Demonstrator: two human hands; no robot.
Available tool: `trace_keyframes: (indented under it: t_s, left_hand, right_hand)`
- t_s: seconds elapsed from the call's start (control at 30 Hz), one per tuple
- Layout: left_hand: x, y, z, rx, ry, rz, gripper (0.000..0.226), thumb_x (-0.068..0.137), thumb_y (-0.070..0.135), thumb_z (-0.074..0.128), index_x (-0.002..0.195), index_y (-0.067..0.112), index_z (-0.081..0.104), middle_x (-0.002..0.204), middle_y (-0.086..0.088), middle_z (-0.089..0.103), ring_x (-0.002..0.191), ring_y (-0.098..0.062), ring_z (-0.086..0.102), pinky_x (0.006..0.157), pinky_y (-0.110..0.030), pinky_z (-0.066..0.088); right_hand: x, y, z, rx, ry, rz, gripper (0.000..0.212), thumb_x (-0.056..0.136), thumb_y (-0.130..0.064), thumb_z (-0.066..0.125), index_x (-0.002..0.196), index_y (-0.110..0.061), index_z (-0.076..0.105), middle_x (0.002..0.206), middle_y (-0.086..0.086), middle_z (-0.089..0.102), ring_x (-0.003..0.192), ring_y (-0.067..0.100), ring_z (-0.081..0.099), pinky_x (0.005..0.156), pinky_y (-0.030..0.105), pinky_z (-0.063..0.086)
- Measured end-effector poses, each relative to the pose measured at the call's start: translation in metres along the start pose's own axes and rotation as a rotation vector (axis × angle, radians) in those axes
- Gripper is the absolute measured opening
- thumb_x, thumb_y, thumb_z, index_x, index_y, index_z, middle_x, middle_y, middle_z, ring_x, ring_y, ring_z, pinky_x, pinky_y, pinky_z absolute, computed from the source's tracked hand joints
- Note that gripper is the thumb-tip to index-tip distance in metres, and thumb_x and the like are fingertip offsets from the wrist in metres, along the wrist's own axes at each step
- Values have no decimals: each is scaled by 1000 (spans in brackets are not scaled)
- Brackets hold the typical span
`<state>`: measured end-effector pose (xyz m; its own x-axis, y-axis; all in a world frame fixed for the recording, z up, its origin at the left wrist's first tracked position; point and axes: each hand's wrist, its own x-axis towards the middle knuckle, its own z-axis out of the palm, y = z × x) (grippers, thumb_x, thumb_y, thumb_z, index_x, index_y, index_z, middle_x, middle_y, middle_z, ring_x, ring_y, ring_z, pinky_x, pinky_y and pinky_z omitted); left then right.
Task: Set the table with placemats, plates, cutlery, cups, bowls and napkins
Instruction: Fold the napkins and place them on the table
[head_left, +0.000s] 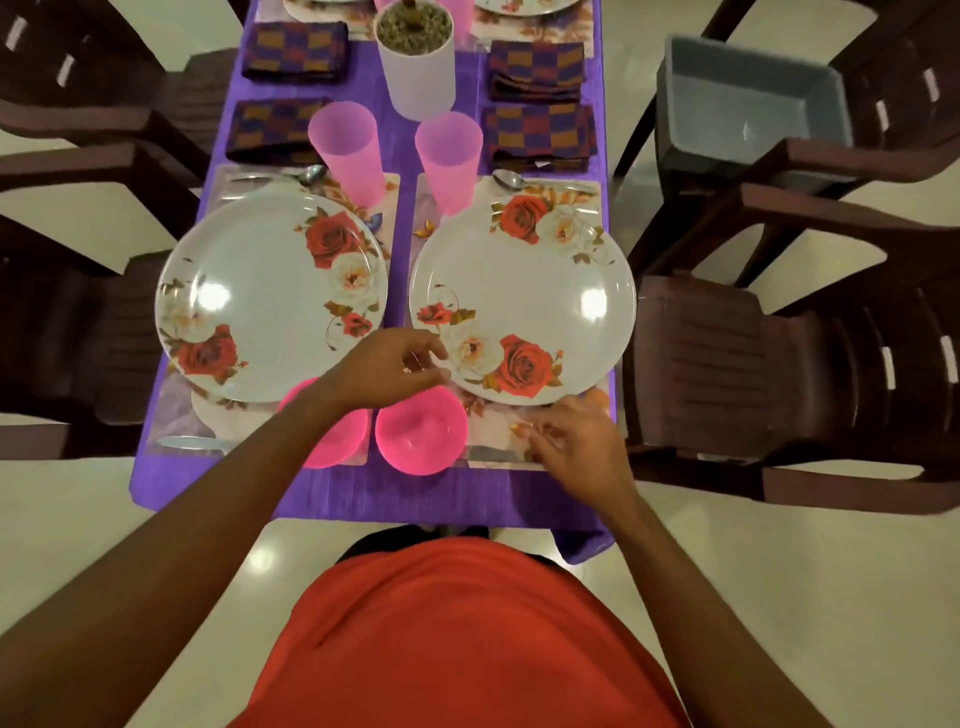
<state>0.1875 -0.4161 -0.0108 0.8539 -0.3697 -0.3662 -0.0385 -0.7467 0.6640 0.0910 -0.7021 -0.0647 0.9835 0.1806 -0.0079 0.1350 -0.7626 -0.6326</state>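
Grip of the left hand (395, 366): thumb and forefinger are closed on the near left rim of the right plate (522, 296), with the other fingers curled behind. The right hand (576, 431) lies just past the same plate's near edge, fingers bent down onto the right placemat (493, 421). Its fingertips are bunched and partly hidden, so I cannot tell whether its grip holds anything.

The right plate is white with red and cream roses and sits on that placemat. Just beside it, the matching left plate (270, 291) sits on the left placemat (208, 410).

Two bright pink bowls stand at the near end. The right bowl (421, 434) is between the hands, and the left bowl (332, 441) is partly under the left forearm. A silver utensil (192, 443) lies near the left placemat's near edge.

Beyond the plates lie the left spoon (311, 174) and right spoon (511, 179). By them stand the left cup (345, 148) and right cup (449, 161), both pale pink.

Farther on are folded checked napkins: near left napkin (280, 130), near right napkin (540, 137), far left napkin (296, 49) and far right napkin (537, 70). A white pot (415, 62) filled with gravel stands between them.

A purple cloth covers the surface (337, 493). Dark brown chairs flank it, and a grey tub (748, 98) sits on one at the right.
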Motion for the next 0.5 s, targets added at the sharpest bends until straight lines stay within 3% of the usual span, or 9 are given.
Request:
trace_keyframes:
  t_s: [0.1,0.23,0.37,0.5]
  left_hand:
    - [-9,-9,2,49,-85,42,44,73,56,66,107,29,73,100,11,72,87,-3,66,79,-31,56]
    - [-11,-15,6,118,-93,89,33,83,28,74,116,25,73,113,9,72,91,-7,63,80,-27,50]
    - [-7,-18,11,109,-20,90,25,88,17,70,111,26,75,106,9,74,85,-7,64,72,-19,42]
    - [-3,-20,13,85,-1,86,22,88,16,70,107,25,77,103,8,74,87,-6,66,71,-11,40]
  right_hand:
    - [-24,2,18,-104,-128,-93,24,86,-32,74,107,-21,77,97,-1,67,90,24,59,72,36,49]
    - [-34,0,22,-136,-114,-38,20,89,-27,75,108,-22,78,101,-1,66,94,23,57,66,37,52]
    - [-25,-3,14,-176,-151,8,16,92,-22,71,105,-21,79,103,0,68,98,23,58,67,40,55]
    - [-19,-5,4,-168,-164,60,17,92,-22,71,108,-20,79,107,0,71,102,22,59,75,32,49]
